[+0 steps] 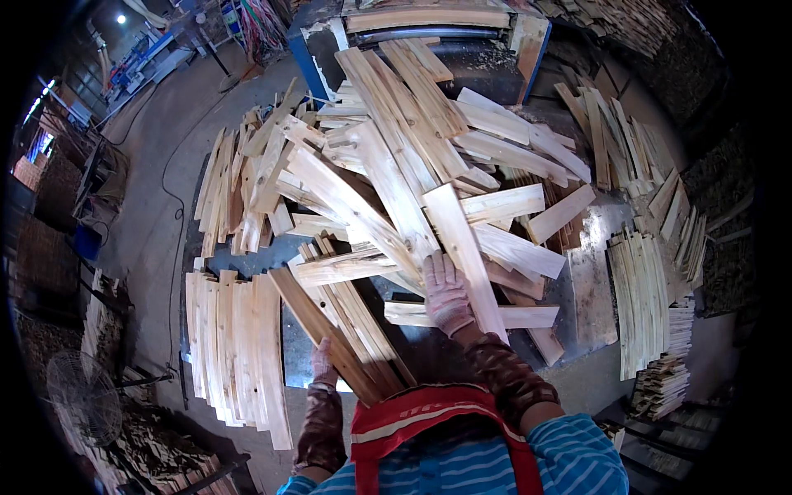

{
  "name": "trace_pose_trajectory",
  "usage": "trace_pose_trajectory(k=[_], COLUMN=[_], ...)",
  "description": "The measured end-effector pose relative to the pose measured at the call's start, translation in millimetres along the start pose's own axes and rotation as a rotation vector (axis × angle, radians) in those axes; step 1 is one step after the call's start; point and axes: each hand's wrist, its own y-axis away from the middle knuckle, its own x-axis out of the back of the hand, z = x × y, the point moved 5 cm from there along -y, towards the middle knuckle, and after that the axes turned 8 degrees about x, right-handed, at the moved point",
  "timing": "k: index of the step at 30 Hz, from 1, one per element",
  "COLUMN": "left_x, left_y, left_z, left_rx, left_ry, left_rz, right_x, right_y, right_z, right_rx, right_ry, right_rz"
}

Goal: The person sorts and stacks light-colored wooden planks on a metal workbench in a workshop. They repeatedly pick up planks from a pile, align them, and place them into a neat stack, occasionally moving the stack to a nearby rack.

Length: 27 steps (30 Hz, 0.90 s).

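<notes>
Wood slat (464, 247), pale and long, lies under the right hand (446, 293), whose gloved fingers spread flat beside it, gripping nothing. Toward seven o'clock the left hand (323, 363) closes on a slat bundle (342, 330), likely gathering it. Loose slats (388, 157) cover the counter (594, 285) toward twelve; a sorted stack (235, 346) sits at nine.

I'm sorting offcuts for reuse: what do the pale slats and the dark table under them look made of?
The pale flat slats look like raw, unfinished softwood: visible grain, knots, rough sawn ends. The dark table top beneath seems sheet metal, smooth and slightly glossy, though dust leaves that open. The right hand, in a knitted fabric glove, rests on one long slat.
</notes>
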Motion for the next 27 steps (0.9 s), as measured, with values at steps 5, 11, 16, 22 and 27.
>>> trace_pose_trajectory(k=[5,11,16,22,27], left_x=[-12.1,-57.2,-59.0,-48.4,-88.5], left_y=[14.7,27.3,16.1,10.4,61.3], left_z=[16.1,35.9,24.8,29.3,96.8], left_rx=[0.01,-0.222,-0.176,-0.098,-0.38], left_ry=[0.097,-0.059,-0.845,-0.509,-0.322], left_rz=[-0.018,0.008,0.29,-0.075,-0.194], right_x=[20.3,-15.7,-12.9,33.1,93.4], right_y=[-14.7,9.9,25.6,18.1,48.3], right_z=[58.2,138.7,114.3,33.3,-84.9], right_rx=[-0.303,-0.202,-0.36,-0.189,-0.206], right_ry=[-0.704,-1.48,-1.868,-1.509,-1.458], right_rz=[-0.107,-0.198,-0.169,0.26,0.074])
